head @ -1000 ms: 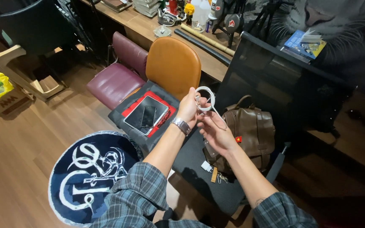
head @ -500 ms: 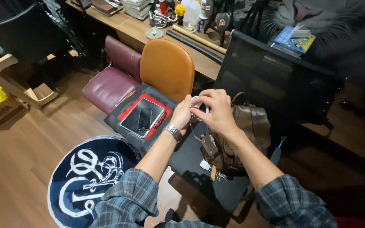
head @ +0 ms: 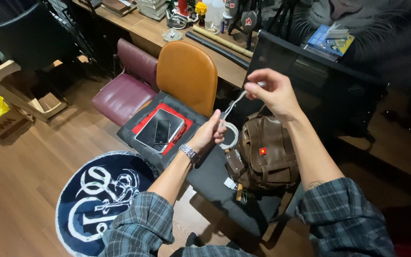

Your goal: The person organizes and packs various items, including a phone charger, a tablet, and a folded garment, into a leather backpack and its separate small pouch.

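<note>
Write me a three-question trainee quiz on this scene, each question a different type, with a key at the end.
1. True or false: the right hand is raised higher than the left hand.
2. Multiple choice: the white cable coiled at the left hand is stretched up to a) the orange chair, b) the right hand, c) the round rug.
3. Fill in: the brown leather backpack lies just to the ____ of the coil in the picture.

Key
1. True.
2. b. The orange chair and the round rug are not touched.
3. Right.
</note>
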